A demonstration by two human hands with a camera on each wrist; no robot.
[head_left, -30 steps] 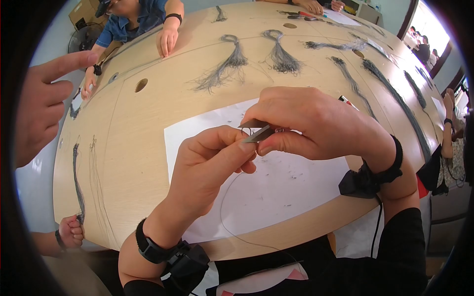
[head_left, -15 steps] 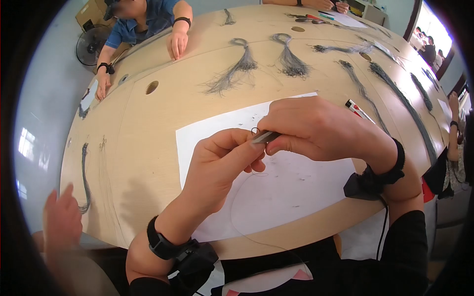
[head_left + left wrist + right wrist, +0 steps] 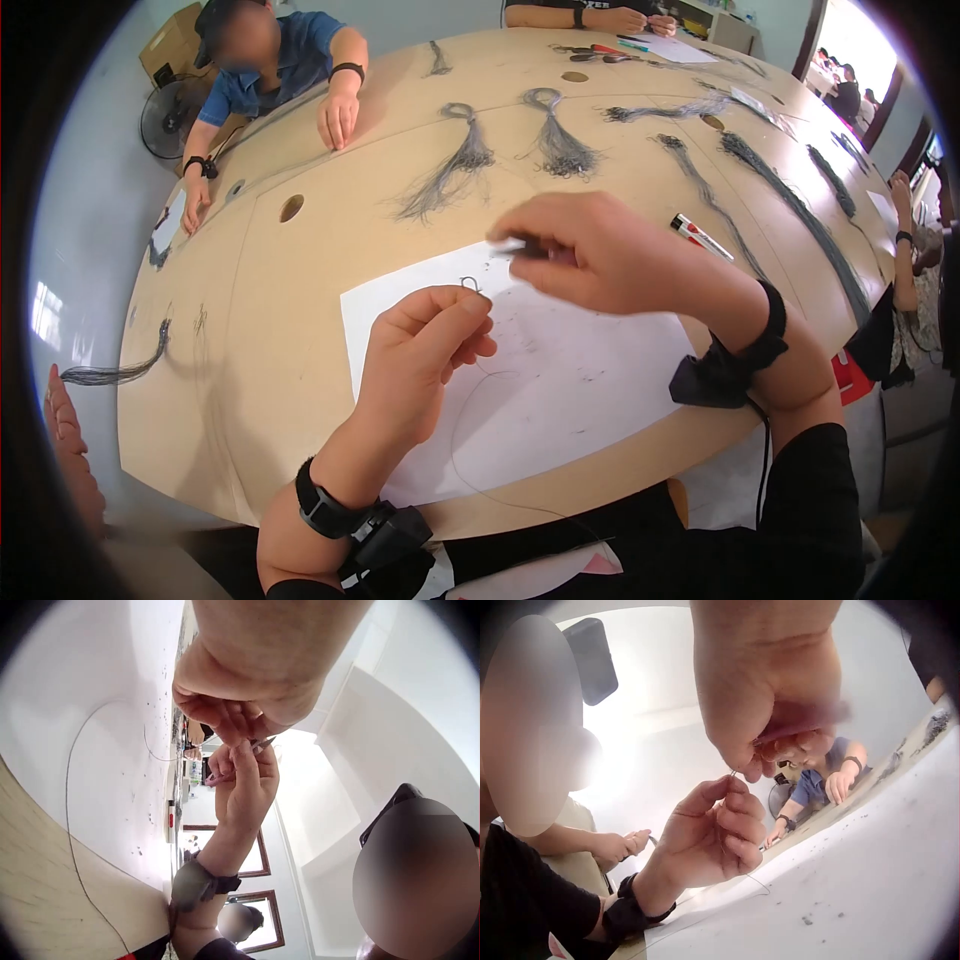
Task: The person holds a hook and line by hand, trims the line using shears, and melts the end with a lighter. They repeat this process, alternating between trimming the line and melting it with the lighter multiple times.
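Thumb and forefinger of the left hand (image 3: 415, 345) pinch a thin dark wire whose small loop (image 3: 470, 284) stands above the fingertips. The wire's tail (image 3: 455, 440) curves down over the white paper (image 3: 600, 370) toward the lap. The right hand (image 3: 600, 250) grips a small metal tool (image 3: 525, 248), blurred in the head view, a little above and to the right of the loop. In the left wrist view the tool's pointed tip (image 3: 264, 744) shows past the right hand (image 3: 244, 780). Small dark bits lie on the paper.
Wire bundles (image 3: 565, 150) are spread over the wooden table (image 3: 270, 350). A marker (image 3: 702, 238) lies right of the paper. Another person's hand (image 3: 72, 450) is at the left edge, and a person in blue (image 3: 290, 60) works across the table.
The right hand and its tool have moved up, away from the left fingertips, and the wire loop shows uncovered. Another person's hand has dropped toward the lower left, and the bundle there has shifted.
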